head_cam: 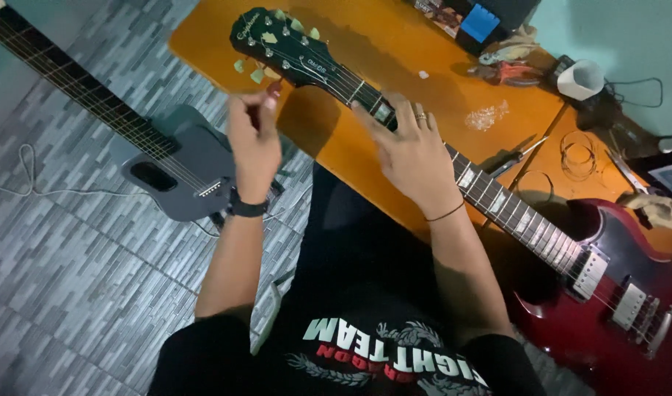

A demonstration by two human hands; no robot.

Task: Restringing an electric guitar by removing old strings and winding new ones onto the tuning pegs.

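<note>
A dark red electric guitar (615, 293) lies across an orange table (380, 51), its dark headstock (277, 40) pointing to the far left. My left hand (254, 139), with a black band on the wrist, is raised at the headstock's near edge. Its fingertips are pinched on a pale green tuning peg (270, 82), and the hand is slightly blurred. My right hand (413, 158), wearing a ring and a thin bracelet, lies flat on the neck (497, 202) just past the nut, fingers spread over the strings.
A grey acoustic guitar (178, 172) lies on the tiled floor at left, with a white cable (28, 172) beside it. On the table are a white cup (579, 79), pliers (506, 71), coiled strings (576, 152), a small tool (518, 154) and crumpled clear plastic (487, 114).
</note>
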